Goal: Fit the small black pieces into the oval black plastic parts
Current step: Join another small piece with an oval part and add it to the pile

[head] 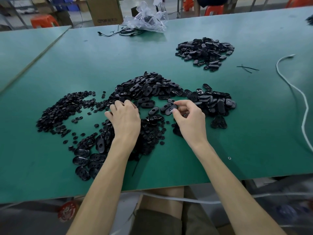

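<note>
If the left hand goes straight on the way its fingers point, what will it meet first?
Probably the middle pile of oval parts, just beyond the fingertips of the left hand; depth is unclear.

The table (220,150) is plain green, with a pale brown edge on its near side. The oval parts (145,89) and the small round pieces (55,112) on it are all black, and the ovals are somewhat glossy. A white cord (306,106) runs on the right. At the far side are orange-red stools (44,20), a brown cardboard box (104,10) with dark letters, blue bins (67,5) and a clear plastic bag (149,17). The shorts (152,221) at the near side are olive.
</note>
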